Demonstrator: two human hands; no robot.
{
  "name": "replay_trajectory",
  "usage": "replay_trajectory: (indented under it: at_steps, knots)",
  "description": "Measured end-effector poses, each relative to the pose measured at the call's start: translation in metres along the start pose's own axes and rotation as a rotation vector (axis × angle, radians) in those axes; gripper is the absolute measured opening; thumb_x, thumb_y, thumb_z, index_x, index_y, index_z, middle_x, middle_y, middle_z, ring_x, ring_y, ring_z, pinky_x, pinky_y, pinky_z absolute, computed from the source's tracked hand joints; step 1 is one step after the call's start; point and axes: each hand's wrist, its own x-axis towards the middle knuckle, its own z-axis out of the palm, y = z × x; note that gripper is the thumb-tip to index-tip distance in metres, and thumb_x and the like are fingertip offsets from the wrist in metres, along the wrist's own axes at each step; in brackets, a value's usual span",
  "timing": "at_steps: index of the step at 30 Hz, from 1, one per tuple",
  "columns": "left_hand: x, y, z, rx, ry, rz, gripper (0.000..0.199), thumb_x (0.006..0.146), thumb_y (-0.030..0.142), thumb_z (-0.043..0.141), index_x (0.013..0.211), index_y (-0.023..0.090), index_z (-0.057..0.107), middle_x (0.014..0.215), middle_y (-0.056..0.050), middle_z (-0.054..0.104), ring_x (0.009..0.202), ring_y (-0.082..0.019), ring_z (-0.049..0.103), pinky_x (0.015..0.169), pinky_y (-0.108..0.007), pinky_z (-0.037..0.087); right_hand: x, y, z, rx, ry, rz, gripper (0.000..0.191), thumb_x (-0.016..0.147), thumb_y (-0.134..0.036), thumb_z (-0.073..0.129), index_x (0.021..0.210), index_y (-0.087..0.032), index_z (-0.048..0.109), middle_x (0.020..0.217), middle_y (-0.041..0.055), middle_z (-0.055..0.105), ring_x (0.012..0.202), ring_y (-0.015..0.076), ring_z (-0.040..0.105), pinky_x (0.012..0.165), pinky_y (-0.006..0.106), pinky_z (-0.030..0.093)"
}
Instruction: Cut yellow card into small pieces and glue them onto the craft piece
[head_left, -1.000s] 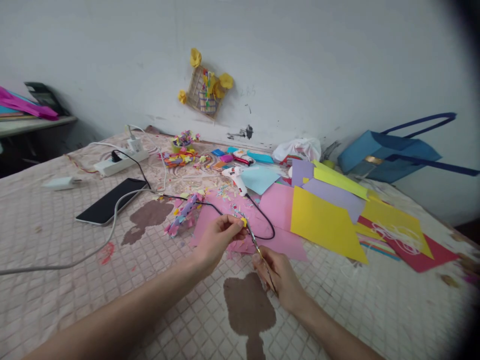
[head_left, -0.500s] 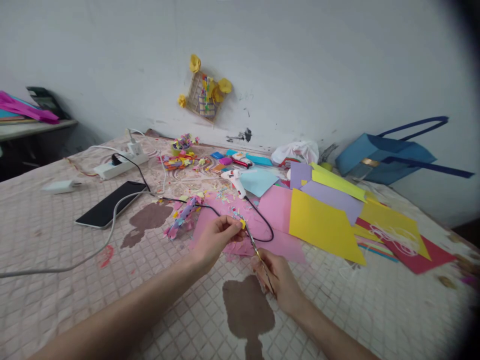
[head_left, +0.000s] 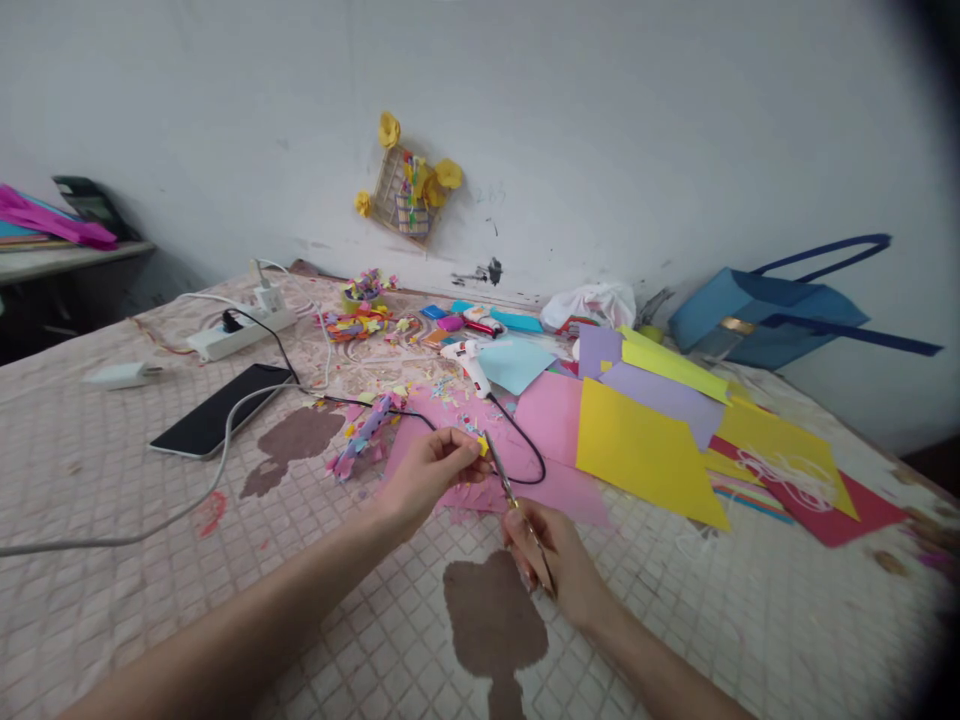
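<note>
Between the thumb and fingers of my left hand (head_left: 442,465) is pinched a small piece of yellow paper (head_left: 483,446). My right hand (head_left: 551,545) grips a pair of scissors (head_left: 508,487) by the handles, with the blades pointing up and away beside the yellow piece. Whether the blades touch the paper I cannot tell. Under and beyond both hands lie pink paper sheets (head_left: 551,410) strewn with tiny paper scraps. Just left of my left hand rests a stick-like piece covered in purple and pink paper bits (head_left: 367,438).
A white glue gun (head_left: 469,365) with a black cable lies beyond my hands. Coloured sheets, such as a yellow sheet (head_left: 649,455), spread to the right. At left are a phone (head_left: 221,410) and a power strip (head_left: 244,335). A blue bag (head_left: 772,315) leans by the wall.
The scissors' blades have shifted slightly, and my right hand has turned a little around the handles. My left hand keeps the yellow paper in nearly the same place.
</note>
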Motion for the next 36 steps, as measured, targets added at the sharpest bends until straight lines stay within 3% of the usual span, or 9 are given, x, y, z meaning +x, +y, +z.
replay_trajectory:
  at_steps: [12, 36]
  knots:
    - [-0.005, -0.008, 0.011, -0.099, 0.13, 0.014, 0.017, 0.072, 0.028, 0.064, 0.071, 0.012, 0.056, 0.068, -0.001, 0.058, 0.063, -0.009, 0.054, 0.061, -0.022, 0.042, 0.001, -0.002, 0.008, -0.008, 0.047, -0.009, 0.046, 0.08, -0.061, 0.038, 0.062, -0.018, 0.041, 0.044, -0.0081, 0.031, 0.038, 0.0066, 0.03, 0.037, 0.02, 0.025]
    - [-0.005, -0.008, 0.013, -0.108, 0.155, 0.029, 0.017, 0.071, 0.028, 0.064, 0.07, 0.012, 0.057, 0.067, -0.001, 0.058, 0.063, -0.009, 0.053, 0.062, -0.022, 0.041, 0.002, -0.001, 0.005, -0.096, 0.063, -0.035, 0.043, 0.083, -0.056, 0.037, 0.063, -0.018, 0.041, 0.045, -0.0068, 0.035, 0.041, 0.0079, 0.032, 0.041, 0.021, 0.024]
